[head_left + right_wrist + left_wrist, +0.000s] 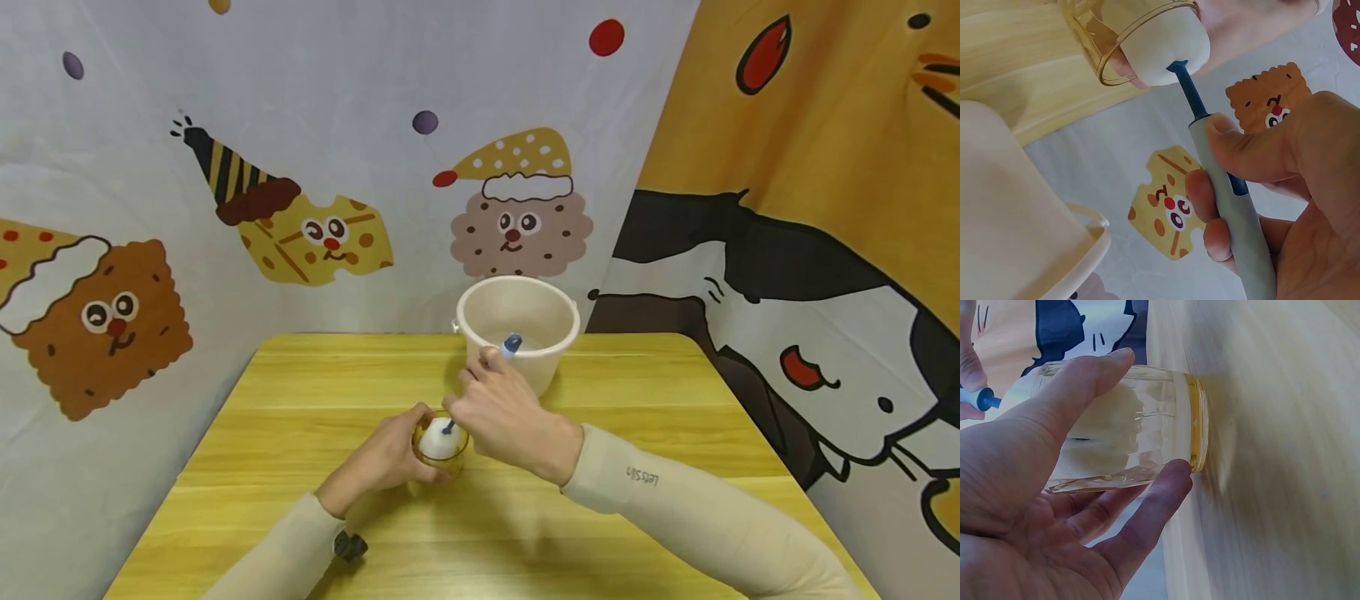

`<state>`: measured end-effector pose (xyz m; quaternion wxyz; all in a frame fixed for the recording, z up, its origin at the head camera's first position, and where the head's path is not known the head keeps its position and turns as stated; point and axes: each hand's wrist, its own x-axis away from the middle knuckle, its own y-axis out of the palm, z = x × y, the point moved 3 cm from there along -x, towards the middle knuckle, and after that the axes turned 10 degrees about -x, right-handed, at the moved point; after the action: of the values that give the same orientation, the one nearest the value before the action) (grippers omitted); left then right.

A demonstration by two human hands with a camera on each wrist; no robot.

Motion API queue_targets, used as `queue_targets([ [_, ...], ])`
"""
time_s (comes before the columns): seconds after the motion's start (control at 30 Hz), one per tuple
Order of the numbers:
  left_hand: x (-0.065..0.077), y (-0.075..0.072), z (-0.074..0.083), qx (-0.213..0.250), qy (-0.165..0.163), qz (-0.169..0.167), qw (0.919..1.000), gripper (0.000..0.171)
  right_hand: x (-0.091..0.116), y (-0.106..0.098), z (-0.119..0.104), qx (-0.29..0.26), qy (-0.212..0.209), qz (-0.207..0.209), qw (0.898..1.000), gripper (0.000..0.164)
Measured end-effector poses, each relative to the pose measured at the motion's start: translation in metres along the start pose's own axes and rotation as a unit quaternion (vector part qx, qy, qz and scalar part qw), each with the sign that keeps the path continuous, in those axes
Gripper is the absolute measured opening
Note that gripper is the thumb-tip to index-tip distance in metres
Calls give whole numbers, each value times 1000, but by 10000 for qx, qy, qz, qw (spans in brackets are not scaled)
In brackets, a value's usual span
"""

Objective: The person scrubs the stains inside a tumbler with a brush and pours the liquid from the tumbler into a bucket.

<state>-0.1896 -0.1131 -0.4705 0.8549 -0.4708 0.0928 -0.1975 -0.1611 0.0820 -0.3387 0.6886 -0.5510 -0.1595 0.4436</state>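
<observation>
My left hand grips a clear amber glass cup around its side, thumb on one side and fingers on the other. The cup's base is at or just above the tabletop; contact is hard to tell. A white sponge head sits in the cup's mouth, partly sticking out of the rim. It belongs to a cup brush with a blue neck and a pale grey handle. My right hand holds that handle, thumb laid along it and fingers wrapped around. The sponge's lower part shows only dimly through the glass.
A cream bucket with a side handle stands near the table's back edge, just beyond my right hand. The wooden table has a wall hanging with cartoon figures behind it. A small dark device is at my left wrist.
</observation>
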Motion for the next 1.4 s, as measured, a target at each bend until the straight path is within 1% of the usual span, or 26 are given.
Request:
queue_targets([
  [0.3, 0, 2, -1, -2, 34, 49, 10000, 81, 1, 6, -3, 110, 22, 294, 9995, 20],
  [0.57, 0, 1, -1, 57, 56, -8, 10000, 80, -1, 7, -4, 282, 106, 341, 9990, 18],
  [0.83, 1, 1, -2, 20, 104, -25, 9999, 81, -3, 5, -5, 493, 124, 225, 9985, 18],
  [1.03, 1, 1, 0, -36, 157, -11, 9999, 80, -3, 2, -5, 684, 118, 130, 9975, 14],
  [1.23, 1, 0, 0, -55, 166, 28, 9998, 78, -3, -1, -4, 645, 39, -38, 9979, 16],
  [1.4, -1, 1, -1, -16, 105, 6, 9999, 75, -3, -3, -4, 555, 1, -196, 9983, 16],
])
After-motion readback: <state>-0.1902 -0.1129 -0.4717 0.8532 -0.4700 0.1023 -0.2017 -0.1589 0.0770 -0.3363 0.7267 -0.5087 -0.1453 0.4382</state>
